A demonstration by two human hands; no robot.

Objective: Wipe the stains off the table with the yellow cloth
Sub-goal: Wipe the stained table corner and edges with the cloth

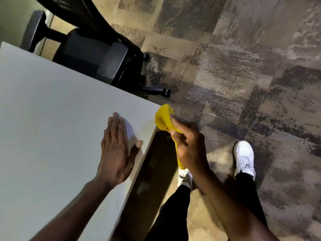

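Observation:
The pale table (52,105) fills the left half of the head view, its corner pointing right. My left hand (116,148) lies flat on the tabletop near that corner, fingers together and thumb at the edge, holding nothing. My right hand (189,145) is just off the table's corner, over the floor, and grips the bunched yellow cloth (164,119). The cloth's upper end touches or overlaps the table corner; its lower end hangs below my palm. I can make out no distinct stains on the surface.
A black office chair (97,49) on castors stands behind the table's far edge. Patterned carpet (243,66) covers the floor on the right. My legs in dark trousers and white shoes (244,157) stand beside the table's near edge.

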